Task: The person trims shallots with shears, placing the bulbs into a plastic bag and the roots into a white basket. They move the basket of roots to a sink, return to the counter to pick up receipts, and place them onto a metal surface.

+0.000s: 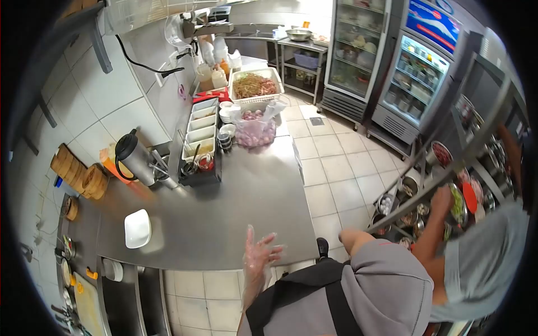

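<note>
My left hand, in a clear plastic glove, is raised by the front edge of the steel counter. Its fingers are spread and nothing is in them. Only the bent upper part of my right arm shows below the grey sleeve; my right hand is hidden. Left of my left hand, a white square bowl sits on the counter. Farther along are a steel vacuum jug, a rack of white condiment tubs and a plastic bag of small purplish onions.
On my right, a co-worker's hand reaches into a metal rack of bowls with ingredients. A basket of reddish-green stalks stands at the counter's far end. Two glass-door fridges stand beyond the tiled floor.
</note>
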`<state>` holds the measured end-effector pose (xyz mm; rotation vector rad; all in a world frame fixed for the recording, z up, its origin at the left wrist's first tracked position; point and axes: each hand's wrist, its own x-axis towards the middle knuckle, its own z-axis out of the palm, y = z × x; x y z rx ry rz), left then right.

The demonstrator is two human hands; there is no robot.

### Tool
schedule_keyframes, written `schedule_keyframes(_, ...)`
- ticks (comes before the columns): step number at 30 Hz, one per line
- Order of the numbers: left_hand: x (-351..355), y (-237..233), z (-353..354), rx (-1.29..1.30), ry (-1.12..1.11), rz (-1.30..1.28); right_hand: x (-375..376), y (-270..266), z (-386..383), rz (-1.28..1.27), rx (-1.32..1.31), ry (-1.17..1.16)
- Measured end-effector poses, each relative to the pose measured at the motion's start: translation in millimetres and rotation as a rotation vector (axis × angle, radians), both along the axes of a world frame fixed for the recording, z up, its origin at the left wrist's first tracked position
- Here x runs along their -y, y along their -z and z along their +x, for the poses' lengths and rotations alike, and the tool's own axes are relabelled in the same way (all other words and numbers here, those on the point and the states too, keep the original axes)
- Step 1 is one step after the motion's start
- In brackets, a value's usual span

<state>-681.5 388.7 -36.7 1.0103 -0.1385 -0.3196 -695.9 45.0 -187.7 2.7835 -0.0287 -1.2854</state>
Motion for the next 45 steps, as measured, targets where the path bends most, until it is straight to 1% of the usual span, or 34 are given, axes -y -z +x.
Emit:
schedule_keyframes(1, -1, 7, 9, -0.009, -0.017, -0.009, 8, 0, 4, 0.025, -0.020, 0.027)
schedule_keyframes(3, 2, 17, 28, -0.157, -0.079, -0.229, 22, 5, 19, 0.056, -0.053, 0.071)
schedule_keyframes(4, 10, 16, 34, -0.272, -0.185, -0.224, 31, 5, 26, 0.074, -0.068, 0.096)
schedule_keyframes(5, 18, 22, 44, -0.293, -0.209, -0.235, 39, 0, 35, 0.088, -0.076, 0.121)
schedule_keyframes(7, 26, 33, 59, -0.317, -0.108, -0.661, 54, -13, 60, 0.139, -0.076, 0.182)
schedule_keyframes(8, 32, 34, 59, -0.350, -0.140, -0.651, 62, -12, 73, 0.149, -0.085, 0.211)
schedule_keyframes(9, 41, 33, 63, -0.371, -0.190, -0.556, 73, -4, 87, 0.154, -0.085, 0.234)
schedule_keyframes(10, 51, 32, 70, -0.384, -0.238, -0.461, 100, 107, 115, 0.043, -0.204, 0.223)
schedule_keyframes(11, 64, 19, 77, -0.400, -0.270, -0.453, 125, 209, 142, -0.064, -0.330, 0.198)
schedule_keyframes(12, 81, -2, 86, -0.478, -0.393, -0.317, 125, 210, 160, -0.047, -0.231, 0.263)
schedule_keyframes(13, 95, -12, 95, -0.556, -0.509, -0.180, 122, 207, 183, -0.060, -0.253, 0.279)
schedule_keyframes(14, 104, -11, 98, -0.579, -0.530, -0.171, 122, 205, 196, -0.072, -0.280, 0.296)
schedule_keyframes(16, 116, -10, 104, -0.407, -0.517, -0.063, 121, 203, 208, 0.088, -0.089, 0.452)
schedule_keyframes(17, 124, -16, 109, -0.410, -0.537, -0.050, 119, 205, 214, 0.100, -0.100, 0.434)
schedule_keyframes(19, 144, -31, 114, -0.408, -0.553, 0.007, 123, 203, 218, 0.248, -0.178, 0.574)
schedule_keyframes(20, 155, -31, 116, -0.407, -0.565, 0.007, 128, 198, 216, 0.353, -0.170, 0.548)
schedule_keyframes(21, 163, -28, 117, -0.367, -0.580, 0.070, 133, 198, 219, 0.363, -0.279, 0.527)
schedule_keyframes(23, 180, -22, 126, -0.325, -0.599, 0.124, 148, 185, 213, 0.431, -0.178, 0.555)
schedule_keyframes(25, 197, -17, 133, -0.279, -0.670, 0.178, 175, 176, 214, 0.468, -0.233, 0.543)
schedule_keyframes(27, 214, -23, 149, -0.273, -0.689, 0.186, 207, 172, 226, 0.437, -0.256, 0.447)
schedule_keyframes(29, 235, -43, 169, -0.320, -0.780, 0.395, 238, 153, 241, 0.368, -0.190, 0.327)
schedule_keyframes(30, 241, -49, 180, -0.321, -0.747, 0.461, 251, 146, 255, 0.317, -0.166, 0.299)
schedule_keyframes(31, 249, -52, 192, -0.333, -0.768, 0.456, 267, 140, 270, 0.319, -0.133, 0.306)
schedule_keyframes(32, 255, -55, 203, -0.248, -0.773, 0.481, 280, 133, 290, 0.320, -0.161, 0.268)
schedule_keyframes(33, 259, -56, 216, -0.159, -0.774, 0.509, 291, 131, 310, 0.342, -0.158, 0.332)
schedule_keyframes(35, 249, -25, 247, 0.036, -0.775, 0.703, 301, 99, 352, 0.381, -0.077, 0.279)
schedule_keyframes(36, 251, -29, 263, 0.029, -0.785, 0.701, 307, 89, 374, 0.391, -0.031, 0.253)
schedule_keyframes(38, 255, -43, 308, 0.294, -0.806, 1.214, 313, 70, 415, 0.429, 0.132, 0.193)
schedule_keyframes(39, 257, -47, 334, 0.293, -0.821, 1.218, 316, 61, 434, 0.484, 0.214, 0.165)
schedule_keyframes(41, 263, -53, 386, 0.788, -0.989, 1.880, 324, 52, 474, 0.530, 0.275, 0.124)
schedule_keyframes(42, 259, -47, 409, 0.775, -0.999, 1.890, 330, 49, 492, 0.568, 0.325, 0.101)
schedule_keyframes(43, 256, -37, 427, 0.381, -0.896, 1.642, 339, 44, 506, 0.643, 0.411, 0.081)
schedule_keyframes(44, 251, -35, 445, 0.033, -0.798, 1.361, 349, 50, 526, 0.650, 0.573, 0.006)
schedule_keyframes(45, 250, -39, 448, 0.010, -0.810, 1.353, 364, 48, 535, 0.644, 0.725, -0.072)
